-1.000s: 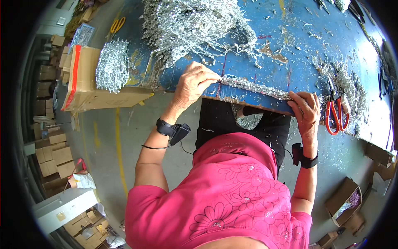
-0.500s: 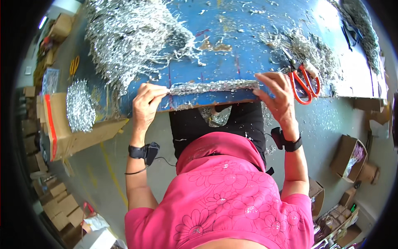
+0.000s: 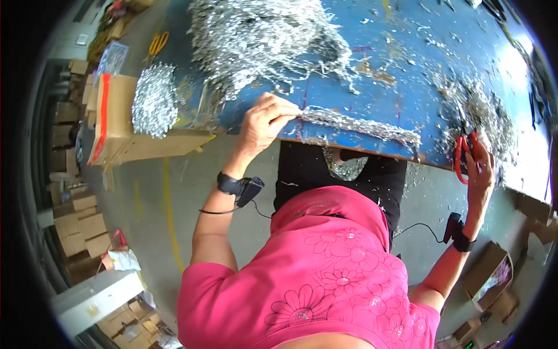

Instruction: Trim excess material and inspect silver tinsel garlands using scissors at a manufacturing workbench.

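Note:
A narrow bundle of silver tinsel strands point(image 3: 360, 125) lies along the near edge of the blue table. My left hand point(image 3: 264, 119) pinches the bundle's left end between thumb and fingertips. Off to the right, my right hand point(image 3: 481, 166) has its fingers closed about the red handles of the scissors point(image 3: 462, 145). The scissors' blades point away from me, against a heap of loose tinsel scraps point(image 3: 479, 107). The bundle's right end lies free on the table.
A large mound of silver tinsel point(image 3: 261, 41) covers the table's far left. Beside it stand a cardboard box point(image 3: 119, 125), a smaller tinsel bunch point(image 3: 156, 102) and yellow-handled scissors point(image 3: 158, 43). Tinsel bits litter the blue tabletop point(image 3: 383, 93). An open carton point(image 3: 491, 273) sits at the lower right.
My right hand has let go of the bundle's right end and moved right onto the red scissors. My left hand keeps its pinch. The whole view has shifted and turned.

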### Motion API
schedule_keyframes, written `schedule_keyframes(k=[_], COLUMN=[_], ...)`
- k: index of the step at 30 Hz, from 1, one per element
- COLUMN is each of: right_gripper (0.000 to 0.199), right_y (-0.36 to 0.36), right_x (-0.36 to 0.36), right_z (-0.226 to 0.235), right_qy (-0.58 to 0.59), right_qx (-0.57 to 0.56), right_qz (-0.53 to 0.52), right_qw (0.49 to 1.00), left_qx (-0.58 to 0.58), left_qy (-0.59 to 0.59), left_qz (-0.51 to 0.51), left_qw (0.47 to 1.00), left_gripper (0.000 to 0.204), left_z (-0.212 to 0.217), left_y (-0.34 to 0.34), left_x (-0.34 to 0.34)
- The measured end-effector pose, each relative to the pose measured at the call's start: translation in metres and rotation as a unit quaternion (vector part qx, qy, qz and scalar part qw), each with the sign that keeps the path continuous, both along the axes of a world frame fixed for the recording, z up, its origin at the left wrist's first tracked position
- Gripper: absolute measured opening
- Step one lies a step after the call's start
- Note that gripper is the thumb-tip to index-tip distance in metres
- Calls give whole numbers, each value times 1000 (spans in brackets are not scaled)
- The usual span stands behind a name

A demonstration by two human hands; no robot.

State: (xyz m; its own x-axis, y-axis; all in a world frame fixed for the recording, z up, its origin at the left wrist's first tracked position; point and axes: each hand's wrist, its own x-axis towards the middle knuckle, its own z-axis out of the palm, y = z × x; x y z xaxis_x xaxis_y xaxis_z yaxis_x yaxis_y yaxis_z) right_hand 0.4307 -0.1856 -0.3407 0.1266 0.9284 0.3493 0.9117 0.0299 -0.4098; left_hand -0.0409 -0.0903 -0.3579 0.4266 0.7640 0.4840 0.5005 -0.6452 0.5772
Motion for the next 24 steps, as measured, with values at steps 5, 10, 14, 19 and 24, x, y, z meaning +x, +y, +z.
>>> schedule_keyframes(k=[5,10,14,19,24], right_gripper=[35,43,38,32,38], right_y=[9,12,17,6,-25], right_x=[16,11,22,43,75], right_z=[-4,2,1,0,15], right_qy=[43,104,68,98,298], right_qx=[-22,-122,-173,-155,-52], right_qz=[19,5,-24,-17,-67], right_qw=[999,987,982,983,951], left_qx=[-14,-9,-13,-10,-11], left_qy=[9,-1,2,-5,-8], left_qz=[19,16,10,6,9], left_qw=[1000,1000,1000,1000,1000], left_gripper=[15,15,12,13,16], left_z=[3,3,0,-2,3], left_y=[-7,-6,-6,-4,-5], left_x=[-7,-9,-8,-4,-6])
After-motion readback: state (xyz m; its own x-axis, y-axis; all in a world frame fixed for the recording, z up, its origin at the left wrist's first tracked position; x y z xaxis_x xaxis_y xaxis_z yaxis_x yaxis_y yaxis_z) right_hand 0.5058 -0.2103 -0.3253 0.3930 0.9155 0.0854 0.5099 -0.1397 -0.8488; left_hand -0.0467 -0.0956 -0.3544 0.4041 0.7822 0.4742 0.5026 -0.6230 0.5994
